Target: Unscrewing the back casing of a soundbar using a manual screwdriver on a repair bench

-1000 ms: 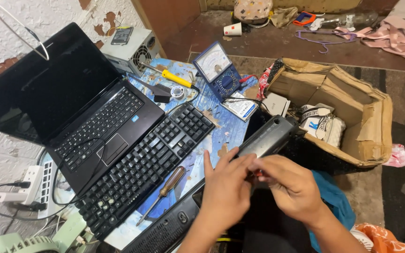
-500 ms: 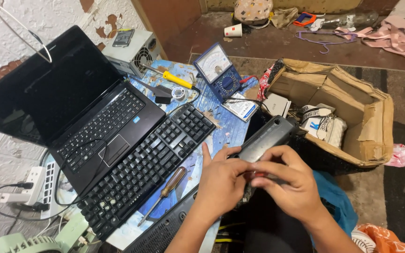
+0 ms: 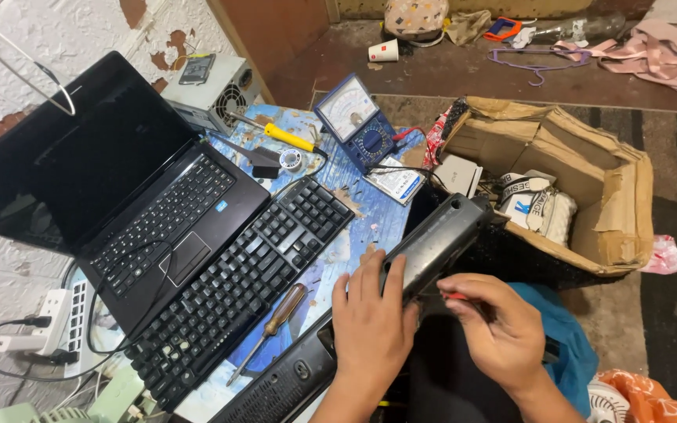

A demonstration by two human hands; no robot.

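Low table (image 3: 358, 223) with blue patterned top: laptop (image 3: 119, 204) at nine o'clock, keyboard (image 3: 237, 286) centre, screwdriver (image 3: 269, 330) at six, multimeter (image 3: 356, 121) at twelve.
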